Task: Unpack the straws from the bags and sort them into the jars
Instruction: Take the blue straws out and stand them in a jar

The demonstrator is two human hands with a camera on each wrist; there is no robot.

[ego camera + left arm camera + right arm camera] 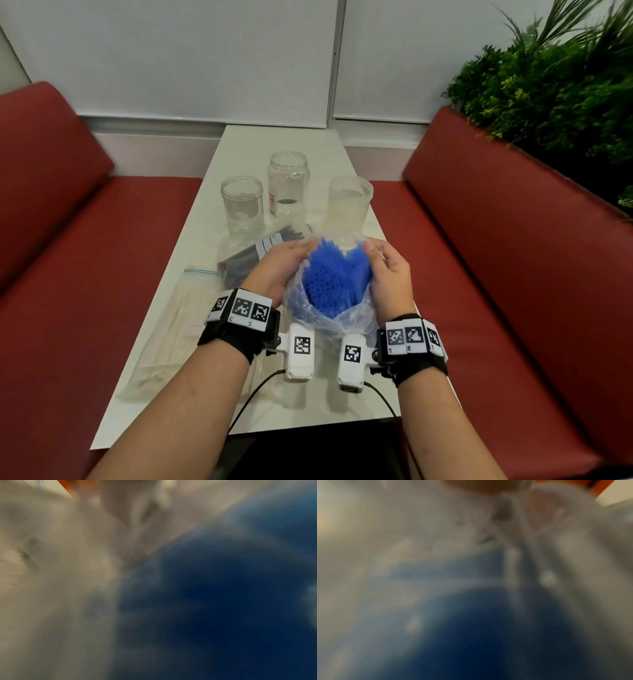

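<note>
Head view: I am holding the bag of blue straws (337, 274) upright over the near end of the table (274, 144), its mouth pulled wide.

My left hand (274, 270) and right hand (388, 277) are each gripping a side of the clear bag (342, 320), fingers pinching its rim. Three empty jars (288, 185) are standing beyond it, with a bag of black straws (246, 258) and a bag of pale straws (178, 325) lying to the left. Both wrist views are blurring to blue and grey. I am judging the thin film likely to slip or the loose bundle to tip, scattering straws across the table.
</note>
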